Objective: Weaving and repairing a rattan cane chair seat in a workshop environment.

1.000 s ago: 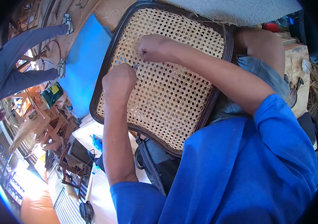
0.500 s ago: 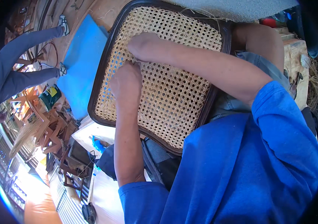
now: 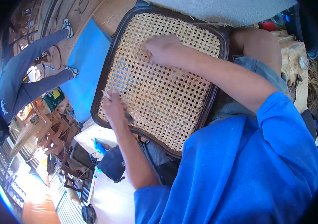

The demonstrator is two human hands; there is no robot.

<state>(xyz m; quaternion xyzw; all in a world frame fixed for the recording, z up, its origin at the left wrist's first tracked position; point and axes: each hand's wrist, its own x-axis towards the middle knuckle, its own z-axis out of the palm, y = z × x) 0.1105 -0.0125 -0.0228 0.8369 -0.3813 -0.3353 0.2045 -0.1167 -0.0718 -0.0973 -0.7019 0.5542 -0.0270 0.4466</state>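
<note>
A panel of woven cane webbing (image 3: 166,93) in a dark brown wooden frame (image 3: 98,100) lies tilted across my lap. Fingers curled, my right hand (image 3: 164,48) is on the weave in the upper middle; its fingertips are blurred, and what they pinch cannot be made out. My left hand (image 3: 116,108) is closed over the lower left of the panel, near the frame. A small dark-handled tool (image 3: 129,118) sticks out of its palm side, while a thin pale tip or strand shows beyond the fingers; motion blurs both.
A blue sheet (image 3: 86,63) lies left of the panel. Another person's legs (image 3: 39,48) stand at the far left, above stacked wooden pieces (image 3: 56,130). A pale board (image 3: 110,198) and a dark bag (image 3: 112,164) are below; a wooden block (image 3: 293,63) sits at the right.
My left hand has drawn away from the right hand, down and left toward the frame. My right hand has shifted slightly right over the webbing. The view has moved a little.
</note>
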